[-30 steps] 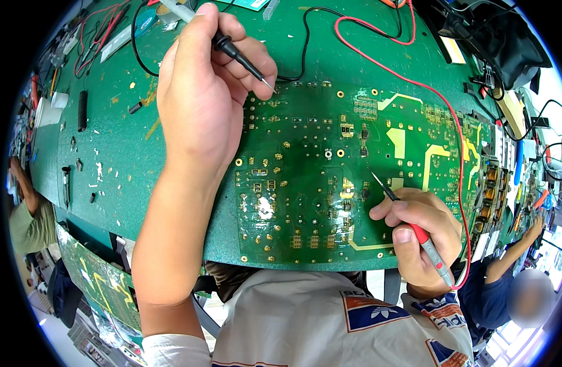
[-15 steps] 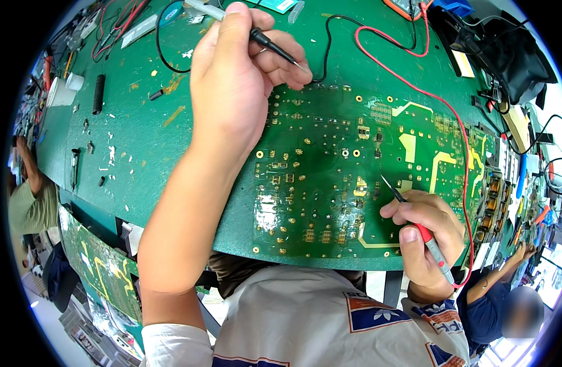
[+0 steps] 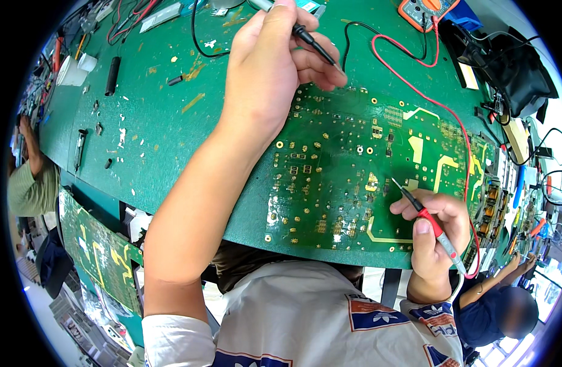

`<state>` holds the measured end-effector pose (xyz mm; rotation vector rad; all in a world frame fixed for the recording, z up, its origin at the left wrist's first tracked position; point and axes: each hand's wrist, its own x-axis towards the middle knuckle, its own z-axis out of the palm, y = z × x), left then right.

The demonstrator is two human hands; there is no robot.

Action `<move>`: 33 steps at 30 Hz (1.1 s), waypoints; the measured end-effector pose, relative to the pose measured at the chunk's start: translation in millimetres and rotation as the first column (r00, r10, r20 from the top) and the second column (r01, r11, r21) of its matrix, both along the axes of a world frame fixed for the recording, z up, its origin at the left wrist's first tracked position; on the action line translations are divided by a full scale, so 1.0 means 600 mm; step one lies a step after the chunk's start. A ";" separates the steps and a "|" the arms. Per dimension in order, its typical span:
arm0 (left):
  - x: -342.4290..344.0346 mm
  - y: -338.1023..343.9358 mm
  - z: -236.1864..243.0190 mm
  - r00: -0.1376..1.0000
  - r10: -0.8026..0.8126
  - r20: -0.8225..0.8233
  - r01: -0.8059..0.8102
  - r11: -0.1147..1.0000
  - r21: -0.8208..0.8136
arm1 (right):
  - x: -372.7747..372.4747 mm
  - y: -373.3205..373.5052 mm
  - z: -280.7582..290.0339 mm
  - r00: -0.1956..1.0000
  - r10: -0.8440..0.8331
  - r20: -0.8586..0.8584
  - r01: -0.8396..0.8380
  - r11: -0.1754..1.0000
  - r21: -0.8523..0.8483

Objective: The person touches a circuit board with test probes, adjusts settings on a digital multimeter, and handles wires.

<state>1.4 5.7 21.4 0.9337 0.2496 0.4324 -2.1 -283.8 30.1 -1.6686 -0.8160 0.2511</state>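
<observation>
A large green circuit board (image 3: 348,153) with gold pads and small parts lies in front of me. My left hand (image 3: 262,79) is raised over its far left corner, fingers closed round a black test probe (image 3: 314,45) whose tip points down to the right. In my right hand (image 3: 443,226), over the board's near right part, is a red test probe (image 3: 432,225) with a grey rear end. Its bare tip points up and left, over the board's middle; I cannot tell whether it touches. The red lead curves from this probe towards the orange multimeter (image 3: 424,11) at the far edge.
A green mat (image 3: 158,134) covers the table. At left are a black tube (image 3: 112,76), a white cup (image 3: 73,71) and scraps. Stacked electronic parts (image 3: 494,202) stand right of the board. Another board (image 3: 100,251) lies lower left. A co-worker (image 3: 498,318) sits at right, another (image 3: 36,183) at left.
The whole view has shifted, so the board sits slightly further right and up. My left hand with the black probe has moved right over the board. The red probe's tip has moved only slightly.
</observation>
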 end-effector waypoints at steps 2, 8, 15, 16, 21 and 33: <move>-0.004 -0.001 0.014 0.998 -0.010 -0.060 0.012 0.999 0.045 | 0.001 0.008 0.001 0.995 -0.005 -0.098 0.013 0.997 0.081; -0.054 -0.012 0.055 0.982 -0.008 -0.189 0.091 0.897 0.432 | -0.007 0.035 0.045 0.988 -0.054 -0.145 0.080 0.981 0.175; -0.169 -0.003 -0.002 0.985 0.124 -0.124 -0.069 0.924 0.377 | -0.012 0.104 0.029 0.999 -0.029 -0.026 0.032 0.991 0.133; -0.184 -0.009 -0.015 0.973 0.170 -0.157 -0.112 0.940 0.323 | -0.013 0.111 0.026 1.000 -0.025 -0.011 0.026 0.996 0.084; -0.229 -0.031 -0.061 0.976 0.094 -0.195 -0.050 0.975 0.218 | -0.006 0.127 0.006 0.998 0.035 0.060 -0.028 0.993 -0.118; -0.216 -0.029 -0.065 0.984 0.120 -0.134 -0.060 0.921 0.385 | 0.008 0.134 0.001 0.993 0.085 0.084 -0.068 0.979 -0.193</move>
